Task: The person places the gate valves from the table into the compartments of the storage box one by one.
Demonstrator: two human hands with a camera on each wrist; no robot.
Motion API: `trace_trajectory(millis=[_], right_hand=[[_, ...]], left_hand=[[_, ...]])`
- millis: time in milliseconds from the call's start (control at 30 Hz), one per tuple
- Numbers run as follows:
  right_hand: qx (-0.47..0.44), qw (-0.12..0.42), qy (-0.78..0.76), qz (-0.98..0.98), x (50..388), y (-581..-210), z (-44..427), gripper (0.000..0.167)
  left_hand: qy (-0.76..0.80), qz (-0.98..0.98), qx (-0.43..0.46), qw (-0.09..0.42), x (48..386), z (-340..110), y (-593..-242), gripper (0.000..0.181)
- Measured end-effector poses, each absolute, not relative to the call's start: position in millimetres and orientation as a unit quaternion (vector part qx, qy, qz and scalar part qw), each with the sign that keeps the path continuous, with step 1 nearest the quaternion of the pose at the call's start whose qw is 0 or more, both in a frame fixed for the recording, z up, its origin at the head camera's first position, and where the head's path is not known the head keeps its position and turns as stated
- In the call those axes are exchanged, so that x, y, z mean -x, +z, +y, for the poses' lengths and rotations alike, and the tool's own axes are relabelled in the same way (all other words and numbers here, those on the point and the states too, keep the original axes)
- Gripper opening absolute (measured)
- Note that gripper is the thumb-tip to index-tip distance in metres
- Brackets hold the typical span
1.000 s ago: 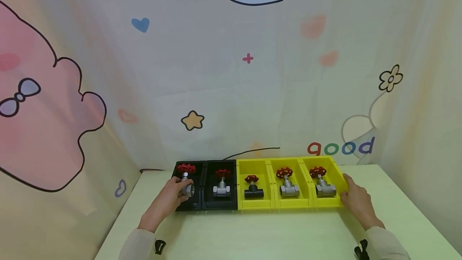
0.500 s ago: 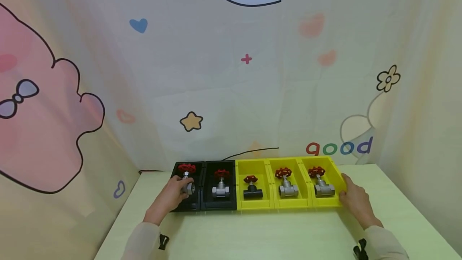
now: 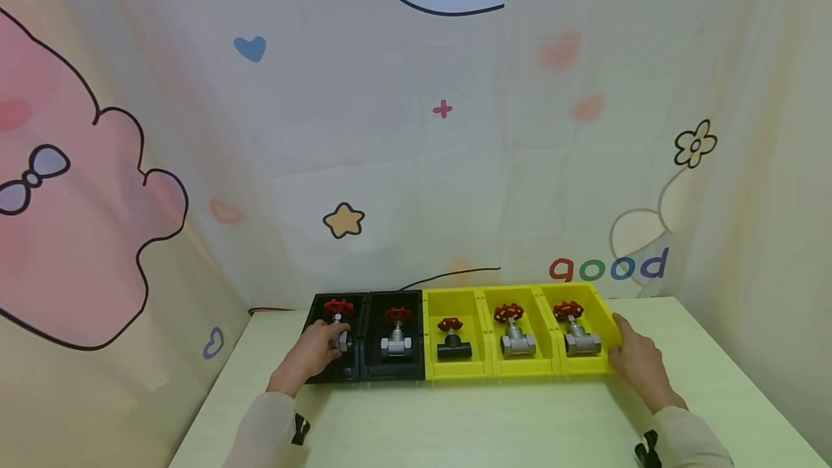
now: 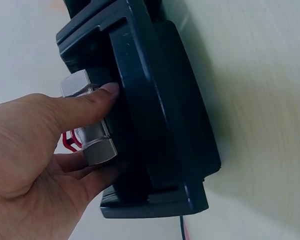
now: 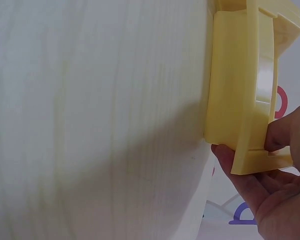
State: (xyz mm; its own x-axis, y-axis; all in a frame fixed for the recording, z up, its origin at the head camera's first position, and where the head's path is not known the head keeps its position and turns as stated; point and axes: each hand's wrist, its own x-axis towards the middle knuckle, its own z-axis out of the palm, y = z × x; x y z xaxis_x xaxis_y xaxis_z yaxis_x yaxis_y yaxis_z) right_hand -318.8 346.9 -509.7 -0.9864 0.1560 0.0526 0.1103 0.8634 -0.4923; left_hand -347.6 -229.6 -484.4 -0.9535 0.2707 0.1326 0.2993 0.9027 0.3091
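My left hand [image 3: 310, 352] grips a silver valve [image 4: 96, 134] with a red handwheel [image 3: 339, 307] in the leftmost black bin [image 3: 332, 373]. In the left wrist view the thumb lies across its metal body, with fingers on the other side; the handwheel is mostly hidden there. My right hand [image 3: 642, 363] pinches the outer side wall of the rightmost yellow bin [image 5: 232, 75], thumb over the rim and fingers outside. That bin contains another silver valve [image 3: 582, 342] with a red handwheel, which the right hand is not touching.
In the row between stand another black bin [image 3: 392, 373] with a silver valve [image 3: 396, 345], a yellow bin [image 3: 455, 370] with a dark-bodied valve [image 3: 454, 349], and a yellow bin [image 3: 525, 367] with a silver valve [image 3: 517, 344]. A printed curtain [image 3: 390, 136] hangs behind the pale table [image 3: 468, 421].
My left hand and forearm have shifted slightly right, with the valve still in the fingers. My right hand keeps its hold on the yellow bin. The head view has drifted a little.
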Motion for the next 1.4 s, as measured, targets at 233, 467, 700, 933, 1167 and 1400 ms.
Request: trace_trajectory(millis=[233,467,700,933,1167,1400], right_hand=[[0.071,0.042,0.252,-0.964,317.4,-510.6,346.1,0.066],[0.072,0.041,0.246,-0.966,317.0,-512.0,345.1,0.066],[0.068,0.051,0.247,-0.965,316.1,-512.6,344.6,0.065],[0.065,0.053,0.246,-0.966,316.6,-511.4,345.2,0.065],[0.063,0.051,0.245,-0.966,316.4,-509.9,345.2,0.066],[0.063,0.056,0.246,-0.966,316.7,-508.9,346.4,0.066]], left_hand=[[-0.173,-0.975,0.134,0.026,350.7,-229.6,-489.5,0.051],[-0.164,-0.977,0.135,0.011,354.1,-229.7,-495.0,0.050],[-0.167,-0.977,0.135,0.006,358.1,-227.7,-499.1,0.049],[-0.160,-0.979,0.126,-0.004,360.3,-227.3,-503.4,0.048],[-0.156,-0.978,0.139,0.006,359.9,-226.6,-506.6,0.048],[-0.155,-0.979,0.134,0.010,364.2,-224.0,-506.7,0.047]])
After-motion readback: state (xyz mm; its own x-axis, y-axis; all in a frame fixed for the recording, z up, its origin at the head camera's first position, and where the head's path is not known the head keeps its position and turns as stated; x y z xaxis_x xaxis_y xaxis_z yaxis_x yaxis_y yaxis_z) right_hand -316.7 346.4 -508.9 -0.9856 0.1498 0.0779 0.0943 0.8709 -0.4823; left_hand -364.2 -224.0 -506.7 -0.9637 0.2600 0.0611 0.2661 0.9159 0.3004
